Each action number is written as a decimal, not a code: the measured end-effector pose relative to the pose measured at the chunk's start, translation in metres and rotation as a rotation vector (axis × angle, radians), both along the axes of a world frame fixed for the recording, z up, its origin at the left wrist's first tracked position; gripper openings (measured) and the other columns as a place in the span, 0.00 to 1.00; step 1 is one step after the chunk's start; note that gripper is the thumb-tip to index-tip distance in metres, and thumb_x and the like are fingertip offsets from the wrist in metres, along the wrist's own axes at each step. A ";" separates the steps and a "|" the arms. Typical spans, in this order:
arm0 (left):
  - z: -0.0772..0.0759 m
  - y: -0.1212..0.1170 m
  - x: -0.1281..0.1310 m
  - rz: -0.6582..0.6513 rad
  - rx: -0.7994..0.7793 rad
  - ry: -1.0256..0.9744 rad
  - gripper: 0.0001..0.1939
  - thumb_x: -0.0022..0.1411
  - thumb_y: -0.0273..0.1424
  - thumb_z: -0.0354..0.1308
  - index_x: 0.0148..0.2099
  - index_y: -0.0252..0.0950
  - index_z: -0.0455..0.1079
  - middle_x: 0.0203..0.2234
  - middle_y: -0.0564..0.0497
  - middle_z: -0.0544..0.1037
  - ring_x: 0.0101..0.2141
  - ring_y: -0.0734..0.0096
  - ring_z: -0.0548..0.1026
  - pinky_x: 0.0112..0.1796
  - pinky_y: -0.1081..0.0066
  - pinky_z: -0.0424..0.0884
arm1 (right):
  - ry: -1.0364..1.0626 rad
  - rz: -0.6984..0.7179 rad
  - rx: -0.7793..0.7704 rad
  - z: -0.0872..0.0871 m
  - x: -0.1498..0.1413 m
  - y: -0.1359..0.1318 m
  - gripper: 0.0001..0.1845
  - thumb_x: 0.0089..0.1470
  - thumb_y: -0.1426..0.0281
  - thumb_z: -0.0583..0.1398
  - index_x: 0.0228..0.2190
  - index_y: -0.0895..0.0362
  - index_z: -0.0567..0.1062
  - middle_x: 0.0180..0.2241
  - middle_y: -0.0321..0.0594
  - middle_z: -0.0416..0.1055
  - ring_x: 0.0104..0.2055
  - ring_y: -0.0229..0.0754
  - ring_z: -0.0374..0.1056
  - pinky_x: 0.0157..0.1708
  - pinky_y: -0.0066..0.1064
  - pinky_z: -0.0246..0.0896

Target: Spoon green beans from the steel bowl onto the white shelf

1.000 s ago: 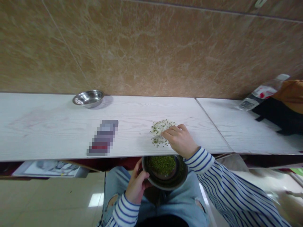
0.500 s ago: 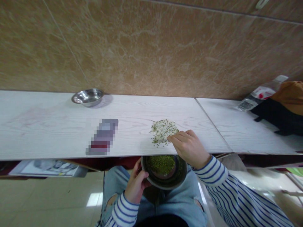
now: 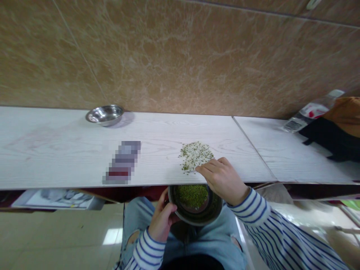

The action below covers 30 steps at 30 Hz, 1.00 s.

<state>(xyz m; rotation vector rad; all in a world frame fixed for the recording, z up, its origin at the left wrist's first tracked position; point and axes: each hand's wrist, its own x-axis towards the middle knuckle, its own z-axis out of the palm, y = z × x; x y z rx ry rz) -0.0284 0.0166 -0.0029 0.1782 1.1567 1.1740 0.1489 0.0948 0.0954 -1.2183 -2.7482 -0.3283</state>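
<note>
A low pile of white rice grains and green mung beans (image 3: pixel 196 154) lies spread on the white tabletop (image 3: pixel 157 150). At its near right side my right hand (image 3: pixel 221 176) is closed in a pinch, fingertips low over the table. Something thin and pale seems to stick out from the fingertips, too small to name. My left hand (image 3: pixel 163 217) grips the left rim of a round metal bowl (image 3: pixel 197 218). The bowl is over my lap, just under the table's front edge, and green mung beans (image 3: pixel 192 195) lie in it.
A shallow steel bowl (image 3: pixel 104 115) stands by the wall at the back left. A blurred-out flat object (image 3: pixel 122 162) lies left of the pile. On the right a plastic bottle (image 3: pixel 312 110) leans against a black and brown bag (image 3: pixel 336 131). Papers (image 3: pixel 59 198) fill a shelf below.
My right hand has moved a little toward me and to the left, along the pile's near edge. My left hand and the bowl have stayed put.
</note>
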 end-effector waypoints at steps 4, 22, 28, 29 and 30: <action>-0.001 0.000 0.000 -0.008 -0.002 0.000 0.32 0.39 0.23 0.56 0.50 0.43 0.62 0.37 0.52 0.72 0.29 0.72 0.70 0.26 0.72 0.68 | 0.002 -0.063 0.023 -0.002 0.003 0.004 0.12 0.56 0.73 0.52 0.41 0.53 0.71 0.32 0.38 0.72 0.37 0.40 0.61 0.34 0.34 0.42; -0.001 0.000 0.000 -0.009 0.008 0.004 0.32 0.39 0.24 0.56 0.50 0.43 0.62 0.35 0.53 0.73 0.29 0.72 0.70 0.27 0.71 0.68 | 0.035 -0.056 0.013 -0.006 -0.002 -0.004 0.14 0.55 0.73 0.53 0.44 0.54 0.70 0.33 0.41 0.72 0.37 0.40 0.61 0.34 0.33 0.43; -0.002 -0.001 -0.001 0.001 -0.001 0.012 0.32 0.38 0.24 0.56 0.50 0.43 0.63 0.35 0.53 0.73 0.28 0.73 0.70 0.27 0.71 0.68 | 0.037 -0.063 0.003 -0.004 0.002 -0.008 0.14 0.54 0.73 0.54 0.43 0.55 0.70 0.34 0.41 0.72 0.38 0.40 0.61 0.35 0.33 0.44; -0.002 -0.001 -0.002 0.003 0.000 0.010 0.32 0.38 0.24 0.56 0.50 0.43 0.63 0.35 0.53 0.73 0.28 0.73 0.70 0.27 0.71 0.69 | 0.038 -0.067 -0.001 -0.004 0.002 -0.008 0.14 0.54 0.74 0.53 0.43 0.55 0.70 0.34 0.41 0.72 0.38 0.40 0.61 0.35 0.33 0.44; -0.002 -0.001 -0.003 0.004 0.001 0.006 0.32 0.38 0.24 0.56 0.51 0.43 0.63 0.34 0.53 0.73 0.28 0.73 0.70 0.27 0.71 0.69 | 0.039 -0.069 -0.008 -0.005 0.003 -0.009 0.14 0.54 0.74 0.53 0.43 0.55 0.70 0.34 0.41 0.72 0.38 0.40 0.61 0.35 0.33 0.44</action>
